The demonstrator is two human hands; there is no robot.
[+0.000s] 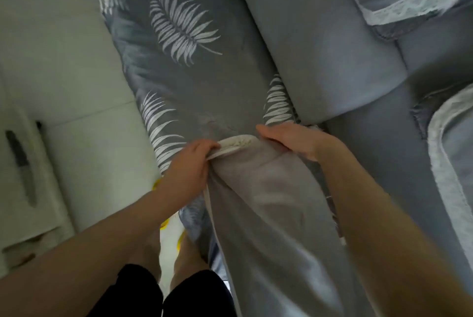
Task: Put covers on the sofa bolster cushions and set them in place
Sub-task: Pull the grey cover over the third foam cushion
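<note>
my left hand pinches cover mouth, right hand grips other side over bolster end; covering step, next pull cover along evenly.

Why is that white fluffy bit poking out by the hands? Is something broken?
Nothing looks broken. The white bit is the cushion's end showing because the grey cover isn't pulled over it yet. The left hand and right hand hold the cover's opening.
</note>
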